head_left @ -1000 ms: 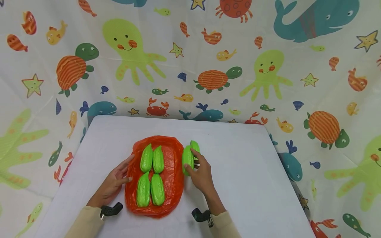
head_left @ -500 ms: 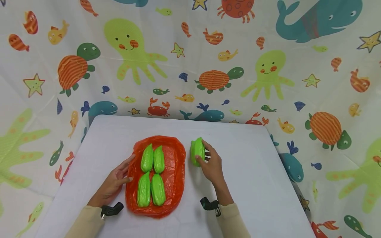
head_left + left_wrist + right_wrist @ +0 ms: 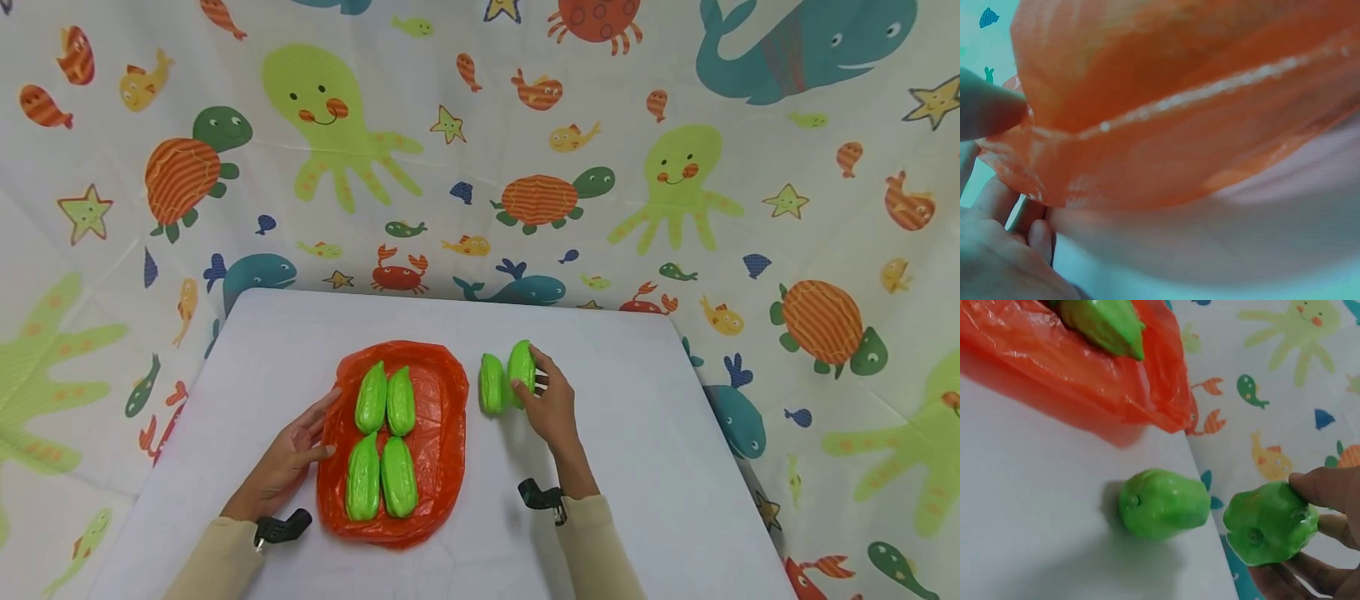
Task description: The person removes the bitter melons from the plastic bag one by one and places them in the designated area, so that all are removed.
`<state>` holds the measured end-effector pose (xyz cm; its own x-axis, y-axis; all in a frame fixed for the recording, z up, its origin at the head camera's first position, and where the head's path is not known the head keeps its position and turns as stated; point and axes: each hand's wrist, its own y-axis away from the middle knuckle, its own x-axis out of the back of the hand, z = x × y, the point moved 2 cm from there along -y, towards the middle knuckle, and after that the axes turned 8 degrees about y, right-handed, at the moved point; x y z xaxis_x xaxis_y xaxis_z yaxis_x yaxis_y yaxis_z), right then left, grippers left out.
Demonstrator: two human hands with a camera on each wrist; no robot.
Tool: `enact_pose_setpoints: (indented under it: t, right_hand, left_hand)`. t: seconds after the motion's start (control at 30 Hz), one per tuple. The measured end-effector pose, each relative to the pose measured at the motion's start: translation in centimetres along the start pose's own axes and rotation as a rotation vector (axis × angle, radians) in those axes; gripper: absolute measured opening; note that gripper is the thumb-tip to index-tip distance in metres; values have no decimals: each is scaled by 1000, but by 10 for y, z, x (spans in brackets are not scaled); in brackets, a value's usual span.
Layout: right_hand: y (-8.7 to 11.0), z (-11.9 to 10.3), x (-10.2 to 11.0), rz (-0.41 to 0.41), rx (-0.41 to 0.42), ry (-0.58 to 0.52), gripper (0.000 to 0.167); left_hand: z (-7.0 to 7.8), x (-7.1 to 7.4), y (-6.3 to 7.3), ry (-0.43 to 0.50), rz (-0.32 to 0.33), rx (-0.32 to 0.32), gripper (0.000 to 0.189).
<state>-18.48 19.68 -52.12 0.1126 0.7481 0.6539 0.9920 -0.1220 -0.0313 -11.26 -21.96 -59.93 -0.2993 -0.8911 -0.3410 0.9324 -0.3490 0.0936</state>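
Observation:
My right hand [image 3: 553, 407] grips a glossy green ribbed, gourd-like vegetable [image 3: 521, 373] between thumb and fingers. In the right wrist view the held vegetable [image 3: 1266, 523] shows a lobed end and appears raised off the table. A second green vegetable [image 3: 492, 384] lies on the table just left of it, apart from it. Several more green vegetables [image 3: 363, 477] lie in two rows in a red plastic-covered tray [image 3: 438, 467]. At the tray's left side my left hand [image 3: 285, 458] pinches the rim, thumb on top and fingers below, as the left wrist view shows.
A white-covered table [image 3: 637, 467] carries everything. Behind and beside it hangs a white cloth [image 3: 480, 75] printed with sea animals. The tray's right part holds no vegetable. Each wrist wears a black camera [image 3: 282, 527].
My right hand has carried its vegetable right and slightly back, away from the tray and past the one on the table, which shows fully now. The left hand stays at the tray.

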Motion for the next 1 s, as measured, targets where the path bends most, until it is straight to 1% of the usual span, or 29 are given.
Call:
enact_pose_setpoints:
  t: [0.27,0.47,0.77,1.0]
  right_hand:
    - [-14,15,3,-5,-38,7,69]
    - [-22,25,3,-38,-82,13,69]
    - [-30,38,3,-65,-142,21,69]
    - [-33,52,0,-99,-220,29,70]
  left_hand:
    - [1,0,1,-3,11,0,84]
    - [0,2,1,-2,10,-1,84]
    - [2,0,1,-12,14,3,84]
    - [2,0,0,-11,16,13,83]
